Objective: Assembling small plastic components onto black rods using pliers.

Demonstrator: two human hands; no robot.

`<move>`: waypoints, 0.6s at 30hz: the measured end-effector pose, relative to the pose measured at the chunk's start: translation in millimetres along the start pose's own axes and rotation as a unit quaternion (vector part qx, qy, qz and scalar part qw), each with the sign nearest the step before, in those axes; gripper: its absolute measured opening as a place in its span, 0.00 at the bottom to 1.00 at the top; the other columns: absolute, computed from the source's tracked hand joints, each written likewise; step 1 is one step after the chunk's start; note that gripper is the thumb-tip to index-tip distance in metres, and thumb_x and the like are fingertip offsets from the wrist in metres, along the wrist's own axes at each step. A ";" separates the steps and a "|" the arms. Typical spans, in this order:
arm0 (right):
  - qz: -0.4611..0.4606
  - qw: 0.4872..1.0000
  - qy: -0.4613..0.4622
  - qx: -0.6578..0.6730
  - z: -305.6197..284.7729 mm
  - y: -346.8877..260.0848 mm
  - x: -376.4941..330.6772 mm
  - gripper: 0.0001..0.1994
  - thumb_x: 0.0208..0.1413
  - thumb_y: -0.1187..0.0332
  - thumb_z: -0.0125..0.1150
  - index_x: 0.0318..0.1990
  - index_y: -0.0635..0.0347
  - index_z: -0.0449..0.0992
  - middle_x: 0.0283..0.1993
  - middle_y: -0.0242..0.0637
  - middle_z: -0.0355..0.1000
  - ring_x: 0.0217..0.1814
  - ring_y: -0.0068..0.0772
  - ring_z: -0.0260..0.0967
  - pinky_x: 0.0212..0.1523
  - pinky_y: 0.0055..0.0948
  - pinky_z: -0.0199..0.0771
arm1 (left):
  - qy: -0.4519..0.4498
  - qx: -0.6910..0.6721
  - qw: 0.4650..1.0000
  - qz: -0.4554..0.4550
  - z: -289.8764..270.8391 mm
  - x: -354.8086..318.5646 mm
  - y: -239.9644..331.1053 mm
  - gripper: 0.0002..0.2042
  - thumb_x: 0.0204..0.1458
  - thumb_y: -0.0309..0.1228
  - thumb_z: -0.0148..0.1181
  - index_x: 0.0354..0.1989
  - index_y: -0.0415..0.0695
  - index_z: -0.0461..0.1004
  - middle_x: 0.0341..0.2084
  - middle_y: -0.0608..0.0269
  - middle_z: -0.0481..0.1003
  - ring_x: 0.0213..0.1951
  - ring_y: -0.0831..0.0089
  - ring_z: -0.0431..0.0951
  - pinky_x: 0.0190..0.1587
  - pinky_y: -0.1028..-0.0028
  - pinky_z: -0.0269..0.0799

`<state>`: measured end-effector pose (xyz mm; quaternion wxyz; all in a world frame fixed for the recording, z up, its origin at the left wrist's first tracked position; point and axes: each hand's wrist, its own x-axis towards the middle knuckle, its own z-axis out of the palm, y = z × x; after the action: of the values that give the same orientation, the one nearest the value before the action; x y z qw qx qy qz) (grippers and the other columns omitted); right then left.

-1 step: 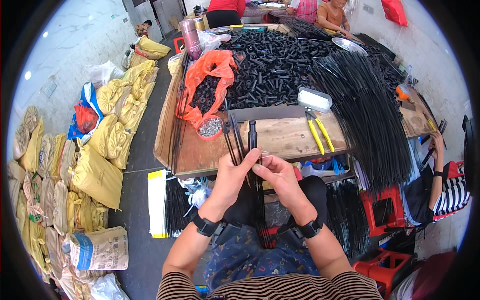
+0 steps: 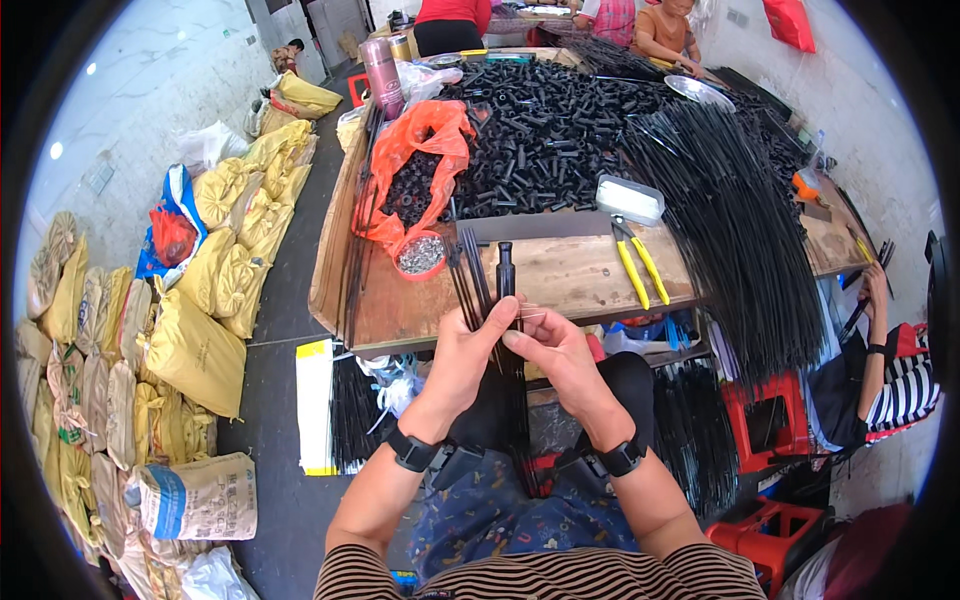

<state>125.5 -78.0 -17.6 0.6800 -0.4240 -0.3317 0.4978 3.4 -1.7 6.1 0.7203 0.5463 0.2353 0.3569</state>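
Observation:
My left hand (image 2: 467,353) is closed around several thin black rods (image 2: 466,277) and a black tubular handle (image 2: 505,272). The handle stands upright above my thumb, while the rods' lower lengths hang down toward my lap. Close against the left one, my right hand (image 2: 565,358) has its thumb and fingertips pinched together beside the handle. Fine pale wire-like pieces (image 2: 535,312) stick out from those fingertips; their exact kind is too small to tell. Ahead on the wooden table (image 2: 560,275) sits a red dish (image 2: 420,257) of small metal parts, left of the handle.
Yellow-handled cutters (image 2: 638,262) and a clear plastic box (image 2: 630,199) lie right of my hands. Behind them spreads a heap of black tubular parts (image 2: 540,130). Long black rods (image 2: 740,230) overhang the right edge. Sacks (image 2: 200,330) line the left wall; co-workers sit farther off.

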 end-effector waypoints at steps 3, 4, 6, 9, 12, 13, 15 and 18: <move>0.013 1.000 0.005 0.010 -0.1 -2.6 0.5 0.10 0.55 0.75 0.64 0.42 0.59 0.72 0.50 0.26 0.70 0.43 0.11 0.64 0.47 0.17 0.66 | -0.017 -0.059 0.998 -0.019 0.1 0.7 -0.5 0.17 0.61 0.40 0.55 0.45 0.36 0.75 0.39 0.60 0.78 0.42 0.77 0.77 0.45 0.75 0.71; 0.019 1.000 0.014 0.007 -0.8 -2.7 0.4 0.11 0.54 0.75 0.65 0.43 0.59 0.72 0.52 0.27 0.69 0.44 0.11 0.64 0.48 0.17 0.66 | -0.021 -0.083 0.996 -0.026 0.6 0.7 -0.7 0.17 0.61 0.40 0.55 0.45 0.35 0.76 0.39 0.61 0.79 0.41 0.78 0.77 0.45 0.77 0.71; -0.001 1.000 0.002 0.026 -2.6 -2.2 0.3 0.11 0.54 0.75 0.65 0.42 0.58 0.72 0.51 0.27 0.70 0.44 0.12 0.65 0.49 0.17 0.65 | -0.032 -0.091 0.995 -0.027 1.1 1.0 -0.1 0.18 0.61 0.40 0.55 0.46 0.35 0.75 0.40 0.59 0.78 0.42 0.77 0.77 0.46 0.76 0.72; -0.004 0.999 0.003 0.046 -2.8 -1.0 0.4 0.10 0.53 0.75 0.66 0.41 0.58 0.72 0.48 0.26 0.71 0.43 0.12 0.65 0.49 0.17 0.65 | -0.049 -0.107 0.992 -0.037 2.7 0.3 0.4 0.18 0.61 0.40 0.55 0.47 0.36 0.74 0.40 0.57 0.78 0.44 0.75 0.77 0.47 0.75 0.73; -0.004 1.000 0.006 0.018 1.2 -0.1 -0.4 0.12 0.53 0.74 0.67 0.44 0.59 0.72 0.45 0.26 0.72 0.43 0.12 0.65 0.49 0.17 0.66 | -0.026 -0.105 0.994 -0.006 5.4 0.0 -3.0 0.17 0.61 0.40 0.55 0.46 0.36 0.73 0.40 0.56 0.78 0.44 0.73 0.78 0.47 0.74 0.74; 0.013 1.000 0.024 -0.009 3.3 0.1 -1.1 0.13 0.53 0.74 0.67 0.45 0.59 0.72 0.44 0.26 0.73 0.43 0.13 0.65 0.49 0.18 0.66 | -0.021 -0.106 0.994 0.010 5.4 -0.1 -4.5 0.17 0.61 0.40 0.55 0.46 0.36 0.73 0.40 0.56 0.78 0.43 0.73 0.78 0.47 0.74 0.74; 0.006 1.000 0.015 0.013 6.8 0.2 -2.6 0.14 0.54 0.73 0.66 0.47 0.61 0.73 0.45 0.26 0.73 0.43 0.13 0.65 0.49 0.18 0.66 | -0.019 -0.107 0.994 0.002 3.3 0.8 -7.2 0.17 0.61 0.41 0.53 0.45 0.37 0.73 0.41 0.53 0.78 0.41 0.69 0.80 0.44 0.72 0.76; 0.022 1.000 0.012 0.013 8.6 0.3 -4.3 0.14 0.54 0.71 0.66 0.48 0.62 0.75 0.44 0.26 0.73 0.43 0.14 0.66 0.48 0.19 0.66 | -0.003 -0.112 0.994 -0.011 -0.1 0.6 -11.3 0.17 0.62 0.41 0.52 0.44 0.37 0.73 0.42 0.51 0.78 0.40 0.68 0.80 0.44 0.70 0.77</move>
<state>116.6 -79.9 -14.4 0.6780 -0.4281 -0.3074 0.5124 6.6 -2.8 -4.7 0.7814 0.4607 0.1981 0.3713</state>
